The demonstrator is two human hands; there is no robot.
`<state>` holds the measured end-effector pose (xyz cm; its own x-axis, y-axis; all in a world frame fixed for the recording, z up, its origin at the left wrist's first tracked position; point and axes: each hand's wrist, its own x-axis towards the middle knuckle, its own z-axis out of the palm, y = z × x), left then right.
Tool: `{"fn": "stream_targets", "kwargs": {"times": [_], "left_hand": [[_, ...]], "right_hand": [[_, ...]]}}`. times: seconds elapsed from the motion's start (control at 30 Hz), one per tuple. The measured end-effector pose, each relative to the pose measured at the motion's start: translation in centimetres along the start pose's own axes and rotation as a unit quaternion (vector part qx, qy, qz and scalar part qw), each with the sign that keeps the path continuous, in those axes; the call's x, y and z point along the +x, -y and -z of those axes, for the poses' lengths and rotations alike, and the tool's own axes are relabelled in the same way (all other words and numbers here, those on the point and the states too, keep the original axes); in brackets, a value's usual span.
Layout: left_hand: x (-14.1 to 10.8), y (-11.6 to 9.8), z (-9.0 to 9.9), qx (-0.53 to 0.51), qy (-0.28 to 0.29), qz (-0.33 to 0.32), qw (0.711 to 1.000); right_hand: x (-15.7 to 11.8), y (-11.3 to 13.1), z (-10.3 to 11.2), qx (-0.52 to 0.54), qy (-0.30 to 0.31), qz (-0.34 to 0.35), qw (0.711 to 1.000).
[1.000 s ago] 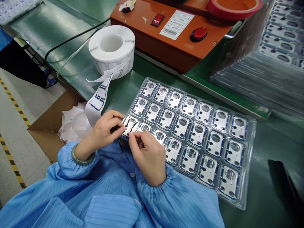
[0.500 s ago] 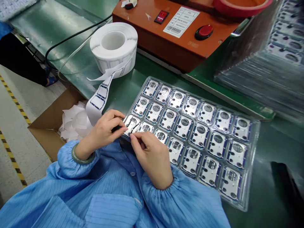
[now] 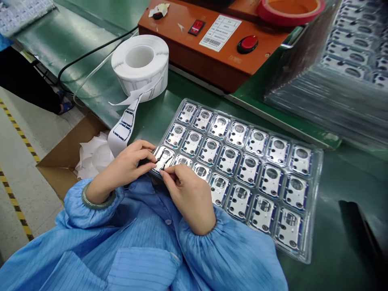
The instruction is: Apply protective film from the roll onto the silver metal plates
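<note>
A clear plastic tray (image 3: pixel 315 194) holds rows of silver plates with dark blue edges. Over the plate at its near left corner (image 3: pixel 166 153), a thin black frame-shaped strip (image 3: pixel 166 161) is held between my hands. My left hand (image 3: pixel 129 163) pinches one side of the strip at the plate's left edge. The other side is pinched by the thumb and forefinger of my right hand (image 3: pixel 190 194), which rests over the tray's near edge. Behind my left hand, a white roll (image 3: pixel 139 72) trails a liner (image 3: pixel 121 131) bearing similar dark frames.
An orange machine (image 3: pixel 194 44) with red buttons stands at the back, red tape (image 3: pixel 291 18) on top. Stacked trays (image 3: pixel 327 97) rise at the right. A cardboard box (image 3: pixel 60 163) with white paper scraps is at the left. A person's leg (image 3: pixel 27 81) shows beyond. A black object lies far right.
The camera view has shifted a little, moving the tray and machine leftward in the picture. Both hands keep their pinch on the strip over the same corner plate.
</note>
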<state>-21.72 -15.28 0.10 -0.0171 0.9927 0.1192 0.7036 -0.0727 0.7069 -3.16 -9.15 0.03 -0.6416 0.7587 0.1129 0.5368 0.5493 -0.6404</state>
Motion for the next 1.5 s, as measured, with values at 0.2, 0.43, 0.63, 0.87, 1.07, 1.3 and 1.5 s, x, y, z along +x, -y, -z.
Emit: {"fn": "stream_targets", "kwargs": {"times": [0.2,0.43,0.63,0.87,1.07,1.3,1.5], "left_hand": [[0.2,-1.5,0.2,0.099,0.026,0.04,0.994],[0.2,-2.2,-0.1,0.124,0.014,0.073,0.99],[-0.3,-1.3,-0.7,0.043,-0.036,0.079,0.995],[-0.4,-2.5,-1.5,-0.023,-0.125,0.028,0.991],[0.5,-3.3,-2.8,-0.035,-0.166,-0.044,0.985],[1.1,-4.2,-5.3,-0.127,-0.158,-0.026,0.979],[1.7,-5.5,-6.1,-0.149,-0.171,-0.041,0.973]], "right_hand": [[0.4,0.5,0.3,-0.04,0.032,-0.019,0.999],[0.4,0.4,0.0,-0.04,0.012,-0.015,0.999],[0.1,-0.2,-0.5,0.048,-0.043,0.001,0.998],[-0.6,-0.5,-0.1,0.251,-0.08,-0.018,0.964],[-1.3,-1.1,0.5,0.278,-0.144,0.001,0.95],[-2.4,-2.2,1.5,0.217,-0.231,0.043,0.947],[-3.0,-2.6,2.0,0.179,-0.287,0.06,0.939]]}}
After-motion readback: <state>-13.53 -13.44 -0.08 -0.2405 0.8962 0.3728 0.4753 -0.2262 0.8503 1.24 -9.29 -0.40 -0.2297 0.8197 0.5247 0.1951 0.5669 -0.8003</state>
